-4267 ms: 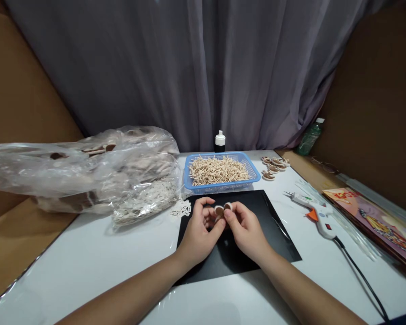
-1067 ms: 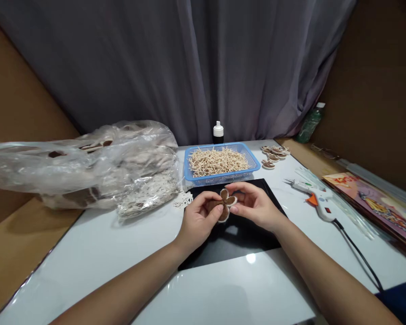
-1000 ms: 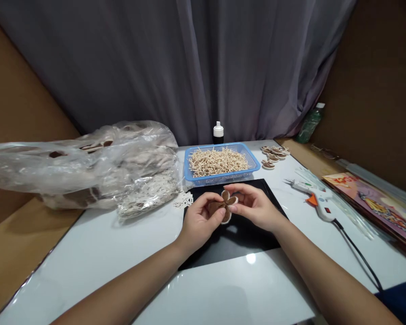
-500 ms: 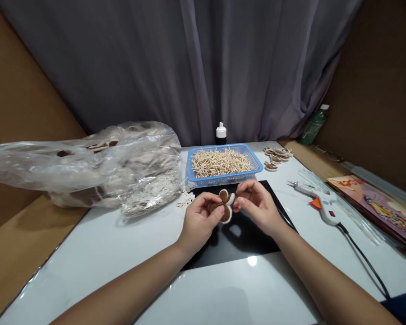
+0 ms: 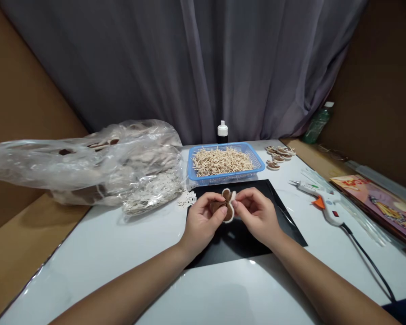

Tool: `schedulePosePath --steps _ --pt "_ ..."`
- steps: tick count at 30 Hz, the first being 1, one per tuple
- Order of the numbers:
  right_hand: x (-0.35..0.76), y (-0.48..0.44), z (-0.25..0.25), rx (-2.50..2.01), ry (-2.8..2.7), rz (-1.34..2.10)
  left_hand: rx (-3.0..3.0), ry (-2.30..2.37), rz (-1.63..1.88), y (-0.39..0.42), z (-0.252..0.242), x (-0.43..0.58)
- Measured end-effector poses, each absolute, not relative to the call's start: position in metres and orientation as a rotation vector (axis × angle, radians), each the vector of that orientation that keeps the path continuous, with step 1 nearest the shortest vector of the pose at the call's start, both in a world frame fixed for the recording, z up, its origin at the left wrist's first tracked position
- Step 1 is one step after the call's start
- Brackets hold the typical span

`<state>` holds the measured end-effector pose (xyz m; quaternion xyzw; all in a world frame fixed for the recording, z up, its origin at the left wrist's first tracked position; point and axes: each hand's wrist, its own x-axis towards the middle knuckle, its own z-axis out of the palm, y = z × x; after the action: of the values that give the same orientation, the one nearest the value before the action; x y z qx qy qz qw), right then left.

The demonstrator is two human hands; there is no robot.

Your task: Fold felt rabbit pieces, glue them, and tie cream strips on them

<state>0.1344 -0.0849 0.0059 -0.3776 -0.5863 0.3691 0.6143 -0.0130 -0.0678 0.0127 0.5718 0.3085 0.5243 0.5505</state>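
Note:
A small brown and white petal-shaped craft piece (image 5: 227, 204) is held up over the black mat (image 5: 274, 221). My left hand (image 5: 203, 223) pinches its left side with thumb and fingers. My right hand (image 5: 255, 216) pinches its right side, fingers curled. Both hands hover just above the mat, in front of the blue basket (image 5: 260, 166) of thin tan sticks.
A large clear plastic bag (image 5: 88, 164) of craft parts lies at the left. A small black bottle (image 5: 222, 132) stands behind the basket. Finished brown pieces (image 5: 279, 155) lie at the back right. A white glue gun (image 5: 325, 205) with cord, a green bottle (image 5: 318, 122) and printed card (image 5: 375, 205) sit right.
Both hands have kept hold of the craft piece, which earlier showed two round parts and now spreads into petals. My right hand's fingers have closed in on its right side.

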Motion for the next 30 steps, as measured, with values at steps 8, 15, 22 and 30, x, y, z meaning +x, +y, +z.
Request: schedulePosePath --steps 8,15,22,30 --pt "0.138 -0.085 0.012 -0.848 -1.483 0.684 1.242 0.692 1.271 -0.07 0.015 -0.01" --pt "0.134 -0.082 0.01 -0.866 -1.26 1.056 1.228 0.778 1.213 -0.071 0.016 -0.009" --pt "0.135 -0.08 0.005 -1.061 -1.326 1.004 1.215 0.875 1.056 -0.067 0.015 -0.008" --pt "0.129 -0.086 0.0 -1.093 -1.38 0.831 1.188 0.935 0.986 -0.071 0.018 -0.006"
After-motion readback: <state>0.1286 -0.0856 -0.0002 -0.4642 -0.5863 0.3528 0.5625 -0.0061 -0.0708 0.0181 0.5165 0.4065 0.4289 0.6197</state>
